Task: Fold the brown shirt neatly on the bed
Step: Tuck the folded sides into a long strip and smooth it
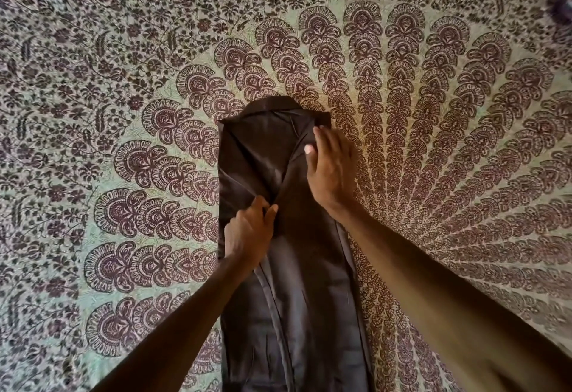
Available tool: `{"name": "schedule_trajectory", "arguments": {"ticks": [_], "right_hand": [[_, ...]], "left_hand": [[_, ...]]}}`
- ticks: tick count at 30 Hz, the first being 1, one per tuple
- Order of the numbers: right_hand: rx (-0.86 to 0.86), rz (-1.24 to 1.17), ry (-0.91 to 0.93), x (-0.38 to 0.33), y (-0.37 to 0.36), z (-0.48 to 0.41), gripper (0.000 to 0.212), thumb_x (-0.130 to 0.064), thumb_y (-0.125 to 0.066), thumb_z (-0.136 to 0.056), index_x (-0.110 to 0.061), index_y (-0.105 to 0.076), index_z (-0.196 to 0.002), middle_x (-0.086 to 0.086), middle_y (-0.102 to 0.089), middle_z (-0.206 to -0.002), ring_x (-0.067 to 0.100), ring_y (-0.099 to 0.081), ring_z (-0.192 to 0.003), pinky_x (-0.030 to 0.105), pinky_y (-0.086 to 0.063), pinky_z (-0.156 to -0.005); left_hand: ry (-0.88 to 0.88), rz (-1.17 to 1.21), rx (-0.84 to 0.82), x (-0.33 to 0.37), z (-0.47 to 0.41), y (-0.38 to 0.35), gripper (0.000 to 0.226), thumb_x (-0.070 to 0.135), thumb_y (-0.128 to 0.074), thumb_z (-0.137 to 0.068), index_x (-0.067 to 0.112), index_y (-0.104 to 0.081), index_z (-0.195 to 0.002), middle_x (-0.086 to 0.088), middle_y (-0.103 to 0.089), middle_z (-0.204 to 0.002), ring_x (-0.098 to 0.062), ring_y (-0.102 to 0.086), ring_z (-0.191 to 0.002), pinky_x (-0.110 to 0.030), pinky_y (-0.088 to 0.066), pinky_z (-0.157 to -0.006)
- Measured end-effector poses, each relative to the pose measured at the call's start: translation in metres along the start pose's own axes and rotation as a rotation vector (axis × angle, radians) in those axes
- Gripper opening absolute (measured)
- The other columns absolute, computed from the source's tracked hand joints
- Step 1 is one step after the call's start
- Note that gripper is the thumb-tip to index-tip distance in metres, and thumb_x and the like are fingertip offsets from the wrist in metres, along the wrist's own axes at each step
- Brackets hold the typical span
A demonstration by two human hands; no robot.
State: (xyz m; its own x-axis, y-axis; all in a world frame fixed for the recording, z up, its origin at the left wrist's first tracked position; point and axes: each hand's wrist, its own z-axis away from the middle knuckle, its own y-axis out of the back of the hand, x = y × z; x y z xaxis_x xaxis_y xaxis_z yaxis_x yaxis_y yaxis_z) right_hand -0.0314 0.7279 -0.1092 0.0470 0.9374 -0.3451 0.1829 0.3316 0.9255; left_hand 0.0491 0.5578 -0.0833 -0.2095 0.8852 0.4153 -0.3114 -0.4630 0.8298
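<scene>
Brown shirt (294,314) on bedspread (123,82): left hand (247,233) pinches, right hand (331,171) touches it.

The 1 head view looks steeply down, close above the patterned bedspread (433,113).

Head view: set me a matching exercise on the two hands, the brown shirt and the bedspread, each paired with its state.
Column one:
1. left hand
2. right hand
3. brown shirt
4. bedspread

Column two:
A. patterned, spread beneath everything
B. pinches a fold of cloth
C. rests flat, fingers straight
D. lies as a long narrow strip

Pairs: 1-B, 2-C, 3-D, 4-A.
</scene>
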Motion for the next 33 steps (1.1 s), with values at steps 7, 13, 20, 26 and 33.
{"name": "schedule_trajectory", "arguments": {"ticks": [7,13,20,26,33], "right_hand": [[-0.278,0.22,0.038,0.016,-0.03,-0.003,0.071,-0.061,-0.015,-0.099,-0.018,-0.013,-0.156,0.003,-0.007,-0.165,0.029,-0.002,-0.151,0.061,-0.007,-0.117],[-0.226,0.239,0.018,0.004,-0.015,0.0,0.07,-0.057,-0.015,-0.101,-0.014,-0.014,-0.155,0.007,-0.006,-0.164,0.031,-0.001,-0.151,0.062,-0.007,-0.117],[-0.295,0.195,0.043,0.002,-0.024,0.031,0.075,-0.064,-0.018,-0.098,-0.017,-0.011,-0.156,0.002,-0.004,-0.165,0.027,0.001,-0.152,0.06,-0.007,-0.118],[-0.287,0.248,0.012,-0.005,-0.022,0.027,0.073,-0.062,-0.019,-0.099,-0.017,-0.01,-0.156,0.005,-0.003,-0.165,0.031,0.0,-0.151,0.062,-0.008,-0.117],[-0.355,0.213,0.154,-0.009,-0.017,0.013,0.061,-0.053,-0.026,-0.1,-0.027,-0.016,-0.155,0.007,-0.006,-0.164,0.032,-0.003,-0.151,0.063,-0.008,-0.117]], "left_hand": [[-0.149,-0.242,0.09,-0.004,0.003,-0.009,0.032,0.046,-0.032,-0.1,0.018,-0.048,-0.1,-0.007,-0.069,-0.07,-0.034,-0.068,-0.063,-0.032,-0.038,-0.051],[-0.243,-0.313,0.342,-0.016,-0.01,-0.007,0.035,0.044,-0.042,-0.097,0.016,-0.053,-0.115,-0.009,-0.056,-0.112,-0.029,-0.054,-0.105,-0.043,-0.039,-0.09],[-0.271,-0.426,0.162,-0.043,-0.05,-0.005,0.073,0.062,-0.024,-0.095,0.017,-0.016,-0.153,-0.004,-0.014,-0.161,-0.022,-0.006,-0.149,-0.052,-0.003,-0.119],[-0.292,-0.442,0.227,-0.037,-0.064,0.018,0.05,0.04,-0.036,-0.099,0.021,-0.035,-0.145,-0.004,-0.03,-0.155,-0.03,-0.024,-0.144,-0.059,-0.013,-0.114],[-0.442,-0.762,0.13,-0.034,-0.103,0.064,0.062,0.019,-0.055,-0.086,0.018,-0.032,-0.144,-0.008,-0.037,-0.146,-0.036,-0.026,-0.139,-0.058,-0.004,-0.115]]}}
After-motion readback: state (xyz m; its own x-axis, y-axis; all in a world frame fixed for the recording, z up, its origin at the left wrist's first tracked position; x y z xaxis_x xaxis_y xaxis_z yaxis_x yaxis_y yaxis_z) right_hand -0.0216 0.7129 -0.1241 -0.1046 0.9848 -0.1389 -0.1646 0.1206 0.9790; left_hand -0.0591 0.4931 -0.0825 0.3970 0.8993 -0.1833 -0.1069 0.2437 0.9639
